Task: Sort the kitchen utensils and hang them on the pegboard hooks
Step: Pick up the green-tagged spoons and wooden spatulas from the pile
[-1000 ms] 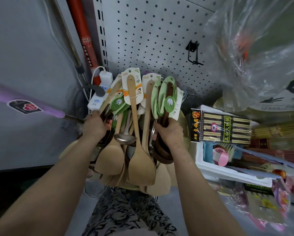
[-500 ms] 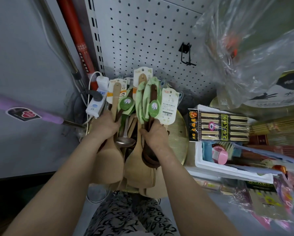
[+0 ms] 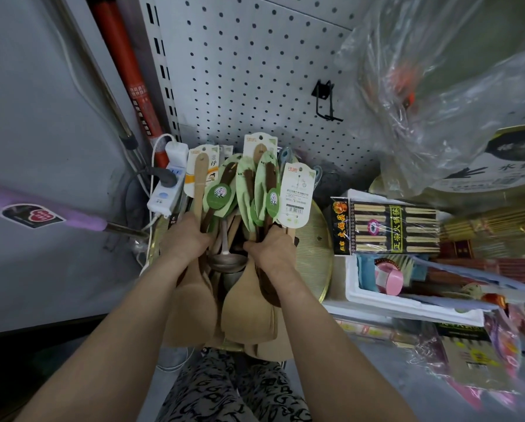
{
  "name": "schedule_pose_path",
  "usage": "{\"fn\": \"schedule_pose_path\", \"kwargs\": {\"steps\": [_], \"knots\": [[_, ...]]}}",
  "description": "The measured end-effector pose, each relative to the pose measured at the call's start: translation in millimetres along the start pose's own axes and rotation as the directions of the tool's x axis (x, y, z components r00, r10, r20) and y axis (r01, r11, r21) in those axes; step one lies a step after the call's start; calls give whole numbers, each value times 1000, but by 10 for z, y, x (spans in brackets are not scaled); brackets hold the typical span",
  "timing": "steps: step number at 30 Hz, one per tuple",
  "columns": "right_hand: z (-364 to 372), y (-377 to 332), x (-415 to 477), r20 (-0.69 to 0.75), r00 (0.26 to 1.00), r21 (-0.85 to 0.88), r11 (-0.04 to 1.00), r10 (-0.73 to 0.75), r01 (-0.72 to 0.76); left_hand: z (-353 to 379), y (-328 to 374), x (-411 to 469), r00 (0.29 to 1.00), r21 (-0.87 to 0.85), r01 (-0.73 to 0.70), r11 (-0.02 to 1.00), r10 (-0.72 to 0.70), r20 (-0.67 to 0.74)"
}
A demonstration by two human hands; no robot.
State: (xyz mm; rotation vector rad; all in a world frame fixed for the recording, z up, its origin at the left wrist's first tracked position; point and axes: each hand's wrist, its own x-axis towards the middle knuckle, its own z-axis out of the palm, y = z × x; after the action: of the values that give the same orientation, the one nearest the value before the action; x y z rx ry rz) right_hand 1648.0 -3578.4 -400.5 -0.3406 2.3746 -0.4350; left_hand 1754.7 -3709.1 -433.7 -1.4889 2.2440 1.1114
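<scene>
Left hand [image 3: 185, 237] gripping pale spatulas [image 3: 191, 306], right hand [image 3: 273, 249] gripping dark spoons [image 3: 248, 184]; best holding bundles apart, aligning tag holes toward hook [image 3: 325, 102].

Single head-worn wide-angle view, looking steeply down and forward, close above pegboard [image 3: 255, 71] and forearms

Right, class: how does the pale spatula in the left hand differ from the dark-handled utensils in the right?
The pale spatula is light wood; the dark-handled utensils are deep brown. The spatula's card is white and orange; the dark-handled utensils carry green cards. The left hand grips the spatula, the right hand the dark ones. Both stand handle-up, heads down.
</scene>
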Motion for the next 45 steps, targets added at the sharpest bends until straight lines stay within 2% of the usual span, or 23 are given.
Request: {"fn": "schedule_pose_path", "kwargs": {"steps": [8, 15, 20, 24, 31, 36, 41, 45], "knots": [[-214, 51, 33, 28, 991, 135, 983, -131, 126, -153, -7, -93, 996, 8, -83, 997, 83, -21], [-388, 52, -14, 87, 979, 375, 917, -182, 136, -313, 131, -224, 987, -25, -131, 991, 127, -100], [-377, 35, -17, 89, 976, 505, 853, -199, 128, -438, 209, -323, 973, -148, -151, 977, 120, -197], [-418, 75, 3, 112, 966, 511, 847, -233, 145, -469, 230, -457, 968, -154, -162, 975, 126, -218], [-645, 226, -155, 101, 930, 448, 851, -353, 274, -284, 360, -853, 950, -171, -202, 964, 150, -275], [-843, 548, -340, 105, 899, 409, 842, -426, 352, 44, 552, -1250, 951, -174, -123, 977, 65, -303], [-1115, 966, -586, 208, 860, 413, 839, -466, 355, 470, 733, -1654, 956, -199, -73, 977, 11, -294], [-1171, 1343, -626, 205, 860, 312, 864, -468, 396, 838, 843, -1958, 950, -224, -97, 970, 24, -310]]}}
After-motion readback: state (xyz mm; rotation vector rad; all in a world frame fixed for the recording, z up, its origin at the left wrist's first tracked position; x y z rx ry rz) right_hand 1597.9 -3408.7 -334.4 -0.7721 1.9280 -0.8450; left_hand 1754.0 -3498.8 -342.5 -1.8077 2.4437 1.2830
